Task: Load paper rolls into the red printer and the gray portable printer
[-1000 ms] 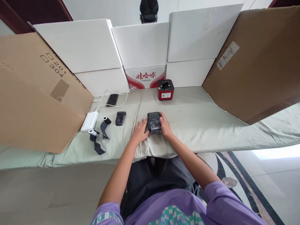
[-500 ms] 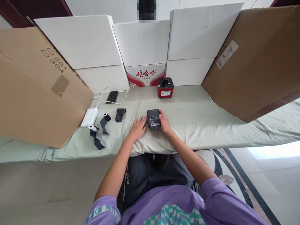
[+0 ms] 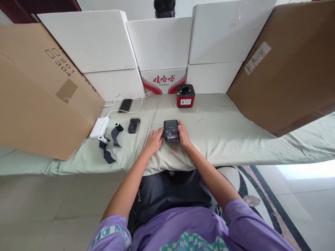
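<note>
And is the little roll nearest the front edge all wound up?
Partly unrolled: a dark strip trails from the little roll across the green cloth.

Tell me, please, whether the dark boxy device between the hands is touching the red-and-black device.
Apart. The head view shows a strip of pale green cloth between the dark boxy device and the red-and-black device.

Black boxy device (image 3: 171, 131); shiny, crinkled on near side; resting on pale green cloth (image 3: 222, 129)
</note>
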Available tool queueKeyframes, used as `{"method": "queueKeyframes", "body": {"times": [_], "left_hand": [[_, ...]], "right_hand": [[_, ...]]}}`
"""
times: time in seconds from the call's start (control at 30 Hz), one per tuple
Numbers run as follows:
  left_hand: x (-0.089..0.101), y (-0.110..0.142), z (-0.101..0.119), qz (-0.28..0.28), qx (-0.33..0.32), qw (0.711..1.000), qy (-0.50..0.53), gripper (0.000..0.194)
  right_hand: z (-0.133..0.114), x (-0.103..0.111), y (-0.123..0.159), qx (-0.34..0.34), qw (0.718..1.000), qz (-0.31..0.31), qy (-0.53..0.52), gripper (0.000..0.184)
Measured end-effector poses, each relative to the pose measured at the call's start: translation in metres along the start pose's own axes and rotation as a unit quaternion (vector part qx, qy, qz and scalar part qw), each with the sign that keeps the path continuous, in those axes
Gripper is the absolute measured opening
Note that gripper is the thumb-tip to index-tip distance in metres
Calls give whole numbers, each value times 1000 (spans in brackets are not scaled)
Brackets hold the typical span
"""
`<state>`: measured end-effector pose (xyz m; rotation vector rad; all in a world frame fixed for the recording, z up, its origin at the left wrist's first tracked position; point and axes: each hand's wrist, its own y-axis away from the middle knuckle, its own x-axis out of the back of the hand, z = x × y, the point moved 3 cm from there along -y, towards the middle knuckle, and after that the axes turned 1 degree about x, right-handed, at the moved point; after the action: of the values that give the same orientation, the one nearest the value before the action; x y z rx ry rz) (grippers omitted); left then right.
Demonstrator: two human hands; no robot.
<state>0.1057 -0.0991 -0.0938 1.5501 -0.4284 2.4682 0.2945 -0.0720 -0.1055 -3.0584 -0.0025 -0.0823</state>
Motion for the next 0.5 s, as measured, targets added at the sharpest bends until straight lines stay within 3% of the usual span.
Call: {"method": "queueKeyframes", "body": {"times": [0.5], "left_hand": [[8, -8, -6, 17, 24, 999, 23, 61]], "right_hand": [[5, 3, -4, -19, 999, -26, -40, 101]]}}
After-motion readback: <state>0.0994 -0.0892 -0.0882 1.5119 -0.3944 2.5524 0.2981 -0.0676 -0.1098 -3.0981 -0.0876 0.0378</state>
